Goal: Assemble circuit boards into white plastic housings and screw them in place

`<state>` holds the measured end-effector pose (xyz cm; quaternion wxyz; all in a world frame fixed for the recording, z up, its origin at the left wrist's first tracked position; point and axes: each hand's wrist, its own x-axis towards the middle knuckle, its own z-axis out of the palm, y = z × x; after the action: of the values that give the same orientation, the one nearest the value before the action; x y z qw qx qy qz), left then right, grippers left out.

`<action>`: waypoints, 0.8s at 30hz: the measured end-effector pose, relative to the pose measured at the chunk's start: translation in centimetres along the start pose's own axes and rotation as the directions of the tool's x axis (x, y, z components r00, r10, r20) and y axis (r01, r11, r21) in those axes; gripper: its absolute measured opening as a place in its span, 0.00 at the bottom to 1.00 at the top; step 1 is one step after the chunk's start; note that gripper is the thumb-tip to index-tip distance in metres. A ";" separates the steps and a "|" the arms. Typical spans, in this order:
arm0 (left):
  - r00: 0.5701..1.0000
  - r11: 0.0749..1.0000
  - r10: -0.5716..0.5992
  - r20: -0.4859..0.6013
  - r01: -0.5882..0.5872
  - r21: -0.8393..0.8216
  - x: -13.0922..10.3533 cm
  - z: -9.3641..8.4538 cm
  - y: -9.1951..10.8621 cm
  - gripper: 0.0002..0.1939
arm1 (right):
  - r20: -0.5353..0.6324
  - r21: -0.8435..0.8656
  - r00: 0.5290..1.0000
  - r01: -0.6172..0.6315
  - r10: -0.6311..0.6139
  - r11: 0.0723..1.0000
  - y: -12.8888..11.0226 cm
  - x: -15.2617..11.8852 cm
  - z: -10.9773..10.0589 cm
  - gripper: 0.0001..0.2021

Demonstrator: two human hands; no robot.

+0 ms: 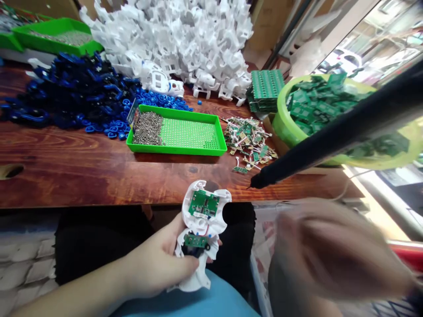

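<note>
My left hand (161, 259) is closed around a white plastic toy shell (193, 275), held upright over my lap, in front of the table edge. A green circuit board (204, 204) sits in its upper part, and a smaller board (194, 241) with a red wire lies lower down, near my thumb. My right hand (333, 251) is off to the right, smeared by motion; its fingers cannot be made out. Above it, a black pen-shaped electric screwdriver (317, 136) slants in from the upper right, its thin bit pointing down toward the table, apart from the hand.
A green tray (178, 152) of small screws stands mid-table. Behind it are heaped white shells (178, 39), blue-black parts (72, 92) and blue rings (158, 99). Small wired boards (247, 138), stacked green panels (267, 84) and a yellow-green basin (280, 119) of boards lie right.
</note>
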<state>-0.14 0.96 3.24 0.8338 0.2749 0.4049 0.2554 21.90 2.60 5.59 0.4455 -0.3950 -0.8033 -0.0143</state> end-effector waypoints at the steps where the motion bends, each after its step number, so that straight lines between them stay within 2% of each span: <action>1: 1.000 0.999 0.016 -0.013 -0.015 0.037 -0.1 0.2 -0.2 0.26 | 0.092 0.022 0.991 0.092 -0.093 0.996 -0.5 -0.2 -0.2 0.28; 3: 0.999 0.995 0.041 -0.023 -0.038 0.091 -0.2 0.6 -0.5 0.29 | 0.236 0.038 0.935 0.263 -0.265 0.964 -1.2 0.0 -0.2 0.13; 4: 0.999 0.993 0.040 -0.016 -0.038 0.110 -0.2 0.6 -0.6 0.31 | 0.287 0.037 0.902 0.326 -0.322 0.945 -1.5 0.2 -0.1 0.10; 6: 0.999 0.990 0.015 0.037 -0.020 0.138 -0.2 0.7 -0.9 0.34 | 0.332 0.010 0.871 0.380 -0.362 0.925 -1.6 0.8 0.2 0.10; 9: 0.994 0.987 0.022 0.111 -0.040 0.157 -0.1 0.7 -1.1 0.35 | 0.334 -0.014 0.852 0.432 -0.403 0.902 -1.3 1.2 0.5 0.11; 12: 0.995 0.980 0.024 0.102 -0.044 0.194 0.0 0.8 -1.2 0.34 | 0.303 -0.028 0.827 0.504 -0.473 0.863 -1.0 0.9 0.5 0.09; 14: 0.994 0.958 0.076 0.076 -0.094 0.272 0.0 0.9 -1.3 0.32 | 0.290 -0.026 0.816 0.528 -0.499 0.849 -0.8 0.4 0.6 0.09; 18: 0.941 0.812 0.323 0.096 -0.328 0.482 0.0 0.7 -1.9 0.23 | 0.156 0.017 0.866 0.479 -0.476 0.878 -0.7 -0.9 1.4 0.11; 20: 0.926 0.754 0.348 0.145 -0.368 0.543 0.1 0.3 -2.3 0.22 | 0.098 0.044 0.901 0.419 -0.422 0.907 -0.6 -1.5 1.8 0.09; 24: 0.932 0.709 0.314 0.180 -0.356 0.609 0.1 -0.3 -2.7 0.25 | 0.121 0.116 0.944 0.293 -0.307 0.949 -0.6 -2.4 2.4 0.11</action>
<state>0.17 -0.81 1.22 0.6442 0.6154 0.3839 0.2427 20.53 1.56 2.64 0.4001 -0.2460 -0.8827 -0.0158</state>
